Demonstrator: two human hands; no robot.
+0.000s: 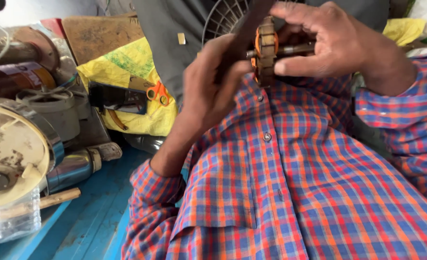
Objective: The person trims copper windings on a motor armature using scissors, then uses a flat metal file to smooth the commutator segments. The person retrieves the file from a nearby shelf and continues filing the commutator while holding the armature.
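Observation:
My right hand [336, 45] is raised in front of my chest and grips a small motor rotor [266, 50] with orange insulation by its steel shaft [297, 48]. My left hand [213, 84] is closed around a dark flat bar [246, 31], blurred by motion, whose side lies against the rotor. Both hands hover over my blue and orange checked shirt [290, 192], which fills the lower frame.
To the left lie a yellow sack [134, 67], an orange-handled tool [159, 92], a round cream metal cover [11, 154], a shiny metal cylinder [74, 168], a wooden stick [40, 203] and a clear plastic container [16, 222] on a blue surface [93, 216]. A wire fan guard [223, 17] stands behind my hands.

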